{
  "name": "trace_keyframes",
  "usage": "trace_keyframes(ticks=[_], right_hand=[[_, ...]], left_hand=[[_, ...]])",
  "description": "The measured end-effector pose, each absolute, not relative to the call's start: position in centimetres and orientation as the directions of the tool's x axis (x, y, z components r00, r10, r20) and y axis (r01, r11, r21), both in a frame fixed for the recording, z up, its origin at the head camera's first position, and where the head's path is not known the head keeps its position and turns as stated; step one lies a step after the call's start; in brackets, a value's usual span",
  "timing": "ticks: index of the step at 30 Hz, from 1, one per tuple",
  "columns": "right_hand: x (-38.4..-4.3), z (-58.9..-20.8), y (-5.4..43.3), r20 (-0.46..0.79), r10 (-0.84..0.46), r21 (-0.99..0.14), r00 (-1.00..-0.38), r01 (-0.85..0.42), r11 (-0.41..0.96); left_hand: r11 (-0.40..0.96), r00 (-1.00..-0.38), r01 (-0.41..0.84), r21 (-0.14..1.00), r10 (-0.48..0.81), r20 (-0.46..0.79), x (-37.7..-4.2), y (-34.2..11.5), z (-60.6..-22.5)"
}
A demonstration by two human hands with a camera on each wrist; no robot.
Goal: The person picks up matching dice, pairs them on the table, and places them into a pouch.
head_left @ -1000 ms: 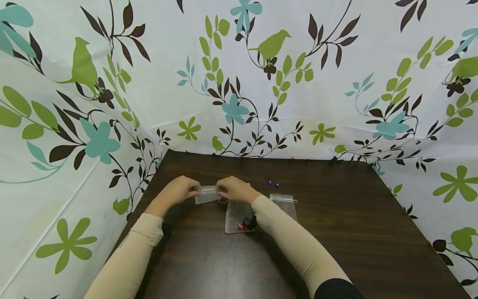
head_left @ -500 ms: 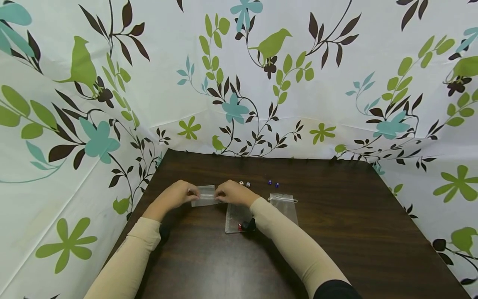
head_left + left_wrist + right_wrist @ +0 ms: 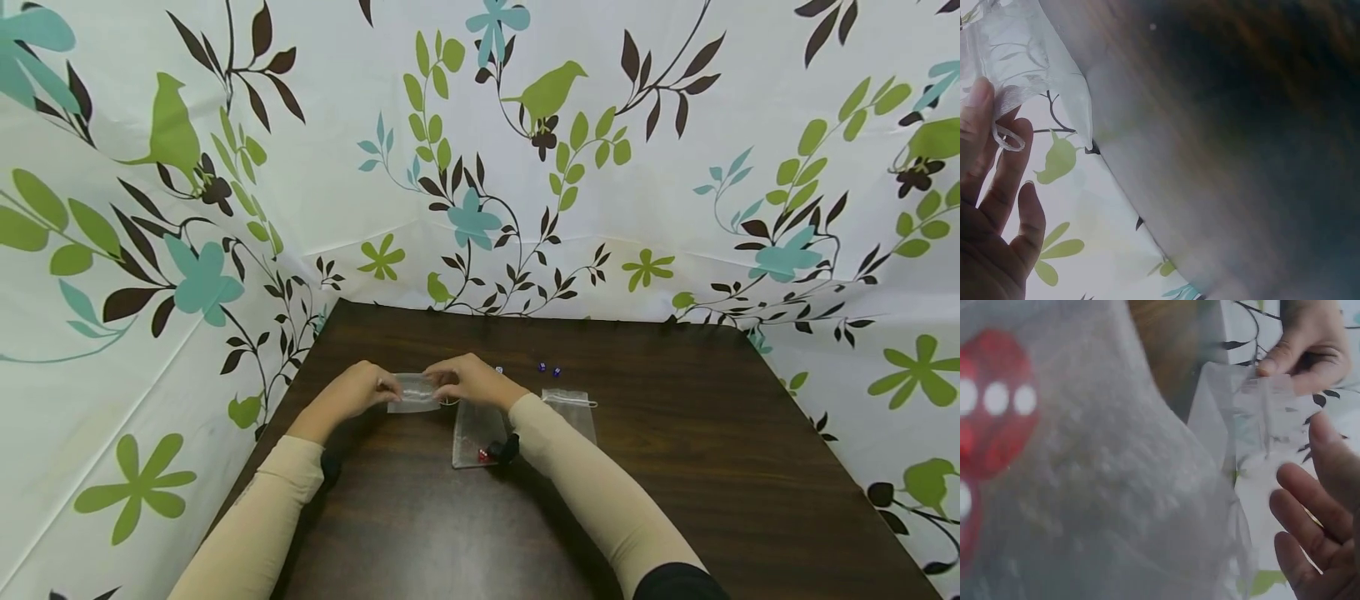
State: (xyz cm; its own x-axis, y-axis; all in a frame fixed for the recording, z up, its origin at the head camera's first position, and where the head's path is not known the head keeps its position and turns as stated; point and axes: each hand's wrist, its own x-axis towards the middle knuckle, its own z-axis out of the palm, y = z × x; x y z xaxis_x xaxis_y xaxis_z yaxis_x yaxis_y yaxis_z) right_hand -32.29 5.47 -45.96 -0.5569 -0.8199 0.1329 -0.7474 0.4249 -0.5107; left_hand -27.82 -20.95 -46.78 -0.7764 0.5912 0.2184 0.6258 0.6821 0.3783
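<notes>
My left hand (image 3: pixel 363 390) pinches one end of a small sheer white drawstring bag (image 3: pixel 415 392) between thumb and fingers, above the table. In the left wrist view a cord loop (image 3: pixel 1010 139) hangs from the bag by the fingertips. At the bag's other end is my right hand (image 3: pixel 472 379). Seen from the right wrist, its thumb and fingers (image 3: pixel 1300 519) are spread apart, with a gap to the bag. Under the right forearm lies a second sheer bag (image 3: pixel 472 425) with red dice (image 3: pixel 483 456) in it, partly hidden by the wrist.
A third sheer bag (image 3: pixel 573 407) with a white cord lies to the right, partly behind the right sleeve. Farther back sit two blue dice (image 3: pixel 549 369) and a white die (image 3: pixel 498 369). A patterned cloth (image 3: pixel 472 275) hangs behind the dark wooden table (image 3: pixel 712 467).
The right hand, which was pinching the bag's right end, has spread its fingers and let go. The bag tilted flatter and dropped slightly. The left hand keeps its pinch.
</notes>
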Motion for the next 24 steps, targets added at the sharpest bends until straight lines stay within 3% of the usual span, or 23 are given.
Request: trace_keyframes(ticks=[6, 12, 16, 24], right_hand=[[-34.0, -46.2, 7.8, 0.231, -0.701, -0.55, -0.675, -0.685, 0.478], [-35.6, -47.5, 10.8, 0.165, -0.538, -0.615, -0.827, -0.513, 0.599], [-36.2, -48.5, 11.7, 0.103, -0.495, -0.581, -0.863, -0.456, 0.674], [-36.9, -49.9, 11.4, 0.054, -0.506, -0.533, -0.861, -0.453, 0.715]], left_hand=[[0.668, -0.776, 0.625, 0.404, 0.587, 0.23, -27.7, -21.2, -46.7], [0.66, -0.767, 0.636, 0.4, 0.6, 0.229, -27.9, -21.3, -46.6], [0.662, -0.764, 0.639, 0.392, 0.604, 0.226, -27.9, -21.2, -46.5], [0.668, -0.774, 0.624, 0.407, 0.599, 0.204, -27.7, -20.8, -46.6]])
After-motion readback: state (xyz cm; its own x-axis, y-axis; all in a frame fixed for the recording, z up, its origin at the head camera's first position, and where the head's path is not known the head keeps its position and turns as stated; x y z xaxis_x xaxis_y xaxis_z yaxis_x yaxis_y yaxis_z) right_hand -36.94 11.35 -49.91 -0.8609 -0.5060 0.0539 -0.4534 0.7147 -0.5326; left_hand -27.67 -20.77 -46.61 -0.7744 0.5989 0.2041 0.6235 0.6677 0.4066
